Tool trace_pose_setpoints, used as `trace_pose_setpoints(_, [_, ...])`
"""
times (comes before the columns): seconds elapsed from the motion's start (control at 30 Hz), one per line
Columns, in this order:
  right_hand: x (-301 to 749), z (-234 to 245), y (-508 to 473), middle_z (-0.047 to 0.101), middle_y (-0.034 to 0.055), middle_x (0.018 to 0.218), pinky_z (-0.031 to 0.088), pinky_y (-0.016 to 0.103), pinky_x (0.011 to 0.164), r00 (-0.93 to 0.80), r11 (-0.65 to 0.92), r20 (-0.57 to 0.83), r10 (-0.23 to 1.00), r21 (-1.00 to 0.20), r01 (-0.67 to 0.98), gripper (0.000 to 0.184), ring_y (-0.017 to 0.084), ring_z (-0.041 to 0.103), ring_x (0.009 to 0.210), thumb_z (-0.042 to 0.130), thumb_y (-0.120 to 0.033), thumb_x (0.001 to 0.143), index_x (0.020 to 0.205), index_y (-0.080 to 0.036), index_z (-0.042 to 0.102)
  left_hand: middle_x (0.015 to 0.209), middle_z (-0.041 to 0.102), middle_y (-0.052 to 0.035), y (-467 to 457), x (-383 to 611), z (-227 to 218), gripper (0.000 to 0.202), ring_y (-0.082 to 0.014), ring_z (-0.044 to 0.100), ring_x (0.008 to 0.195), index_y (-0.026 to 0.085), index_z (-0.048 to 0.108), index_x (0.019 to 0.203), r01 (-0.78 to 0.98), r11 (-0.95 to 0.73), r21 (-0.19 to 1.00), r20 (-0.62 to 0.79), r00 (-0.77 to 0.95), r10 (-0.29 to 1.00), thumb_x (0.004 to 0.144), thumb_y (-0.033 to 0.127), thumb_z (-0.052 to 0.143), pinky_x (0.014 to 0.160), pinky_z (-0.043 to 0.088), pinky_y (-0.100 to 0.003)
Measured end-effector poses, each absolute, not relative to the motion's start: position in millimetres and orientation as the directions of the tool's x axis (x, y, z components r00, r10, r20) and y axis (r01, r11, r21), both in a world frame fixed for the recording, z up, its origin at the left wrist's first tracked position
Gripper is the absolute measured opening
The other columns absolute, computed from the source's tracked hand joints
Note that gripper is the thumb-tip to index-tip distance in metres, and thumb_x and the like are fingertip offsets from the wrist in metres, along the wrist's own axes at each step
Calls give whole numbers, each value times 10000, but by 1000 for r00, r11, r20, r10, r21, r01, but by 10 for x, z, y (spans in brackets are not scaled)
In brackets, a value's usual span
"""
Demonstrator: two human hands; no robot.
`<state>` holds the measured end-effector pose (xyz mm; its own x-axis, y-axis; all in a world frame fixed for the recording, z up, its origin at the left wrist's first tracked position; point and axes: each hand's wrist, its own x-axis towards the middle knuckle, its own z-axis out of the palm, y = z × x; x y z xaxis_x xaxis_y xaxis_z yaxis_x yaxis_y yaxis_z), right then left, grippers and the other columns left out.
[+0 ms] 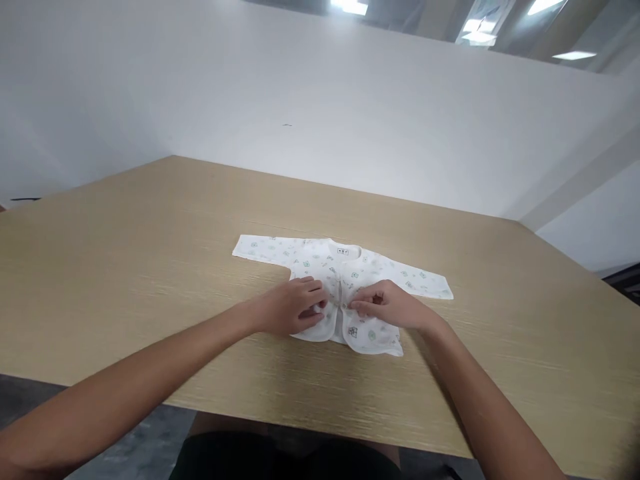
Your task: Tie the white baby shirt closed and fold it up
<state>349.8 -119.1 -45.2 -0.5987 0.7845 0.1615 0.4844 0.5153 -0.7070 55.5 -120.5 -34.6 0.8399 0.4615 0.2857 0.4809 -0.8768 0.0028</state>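
Observation:
A small white baby shirt (345, 267) with a pale green print lies flat on the wooden table (125, 267), sleeves spread to both sides and front opening facing up. My left hand (295, 305) rests on the shirt's left front panel, fingers curled and pinching the fabric edge by the opening. My right hand (385, 305) lies on the right front panel, its fingers pinched on the opposite edge. The two hands nearly meet at the middle of the opening.
The light wood table stretches wide on all sides of the shirt, its near edge just below my forearms. White walls (320, 120) rise behind the far edge. My lap in dark clothing (280, 457) shows under the table.

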Motion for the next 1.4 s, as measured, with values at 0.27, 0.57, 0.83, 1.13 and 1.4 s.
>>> trace_pose_setpoints(0.27, [3448,-292,-1249,728,52,845,482,252,644,-635,460,88,768,-765,451,345,149,664,757,659,-488,979,929,-175,797,717,593,6,-1316,661,-159,274,-114,493,653,178,513,727,492,-848,199,265,806,530,975,290,546,646,360,-295])
trace_pose_setpoints(0.57, [3093,-439,-732,618,-4,691,450,288,726,-122,435,462,879,-667,606,370,155,570,671,543,-144,834,1108,-176,790,768,641,-23,-543,1147,-234,146,-171,547,715,206,644,840,707,-668,231,647,401,648,921,254,533,681,375,-331])
trace_pose_setpoints(0.83, [3022,-665,-601,662,-5,749,379,292,698,-40,436,551,834,-612,660,191,174,590,744,575,-191,859,930,-209,751,904,706,-13,-350,1085,-390,165,-193,634,879,242,785,916,725,-656,211,571,453,684,884,275,626,755,417,-332])
trace_pose_setpoints(1.13, [3049,-685,-580,679,19,887,396,306,751,-97,590,672,734,-561,581,139,182,579,816,538,-249,954,957,-197,667,895,728,13,-346,1092,-319,106,-161,620,805,236,789,881,688,-626,368,526,402,750,855,294,704,728,420,-303])
trace_pose_setpoints(1.4, [2967,-734,-551,664,32,825,399,317,726,-113,645,716,689,-535,546,142,186,562,739,549,-230,912,936,-192,684,925,752,-4,-337,1111,-339,172,-176,637,842,222,780,889,688,-623,371,529,395,751,902,266,613,739,420,-307])
